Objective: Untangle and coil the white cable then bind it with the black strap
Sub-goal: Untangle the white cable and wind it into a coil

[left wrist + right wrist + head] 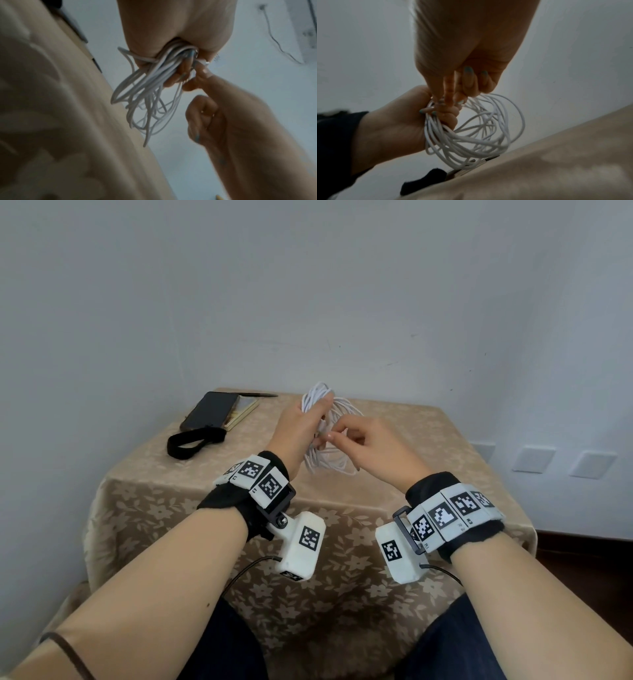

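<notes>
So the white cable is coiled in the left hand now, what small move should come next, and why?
Probably tuck the cable end in, then reach for the black strap. The left hand grips the coiled white cable, the right hand pinches at the bundle, and the strap lies unused on the tablecloth.

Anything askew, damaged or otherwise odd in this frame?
Nothing damaged or spilled. The white cable is a loose, uneven coil: its loops splay apart where they leave the left hand, while the right hand pinches a strand beside it. The black fabric strap lies unused on the beige floral tablecloth, beside a dark phone.
</notes>
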